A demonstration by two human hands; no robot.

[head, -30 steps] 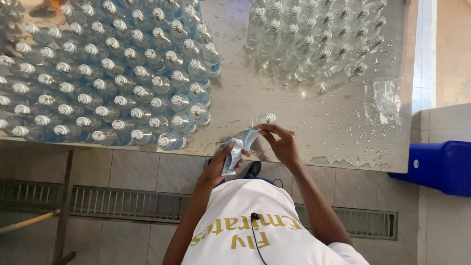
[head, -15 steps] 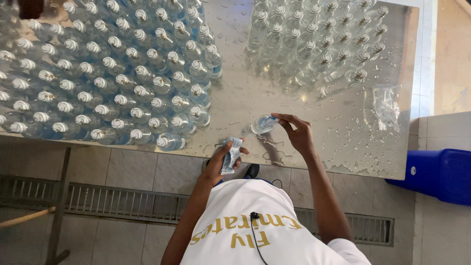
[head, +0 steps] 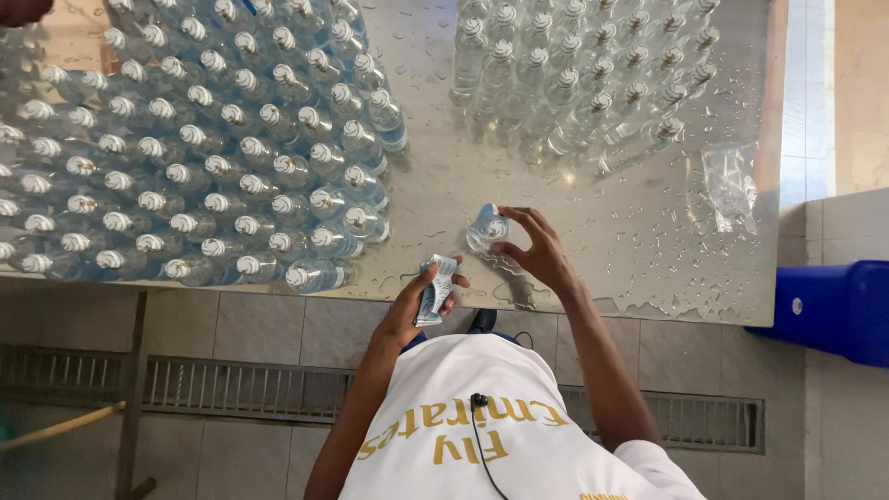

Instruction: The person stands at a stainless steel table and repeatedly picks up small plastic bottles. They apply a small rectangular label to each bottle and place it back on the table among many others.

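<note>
Pinching a small clear plastic bottle (head: pixel 485 228) upright on the wet steel table (head: pixel 444 185), the right hand (head: pixel 537 252) sets it down; the left hand (head: pixel 417 301) clasps a stack of labels (head: pixel 436 289), probably for the next bottle.

Bottle (head: pixel 485 228) on table (head: pixel 639 268), between two bottle clusters (head: pixel 213 157) (head: pixel 583 74).

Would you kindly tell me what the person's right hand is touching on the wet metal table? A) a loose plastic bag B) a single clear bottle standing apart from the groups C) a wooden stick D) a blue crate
B: the right hand has its fingers on a single clear bottle, which stands on the table apart from both bottle groups.
</note>
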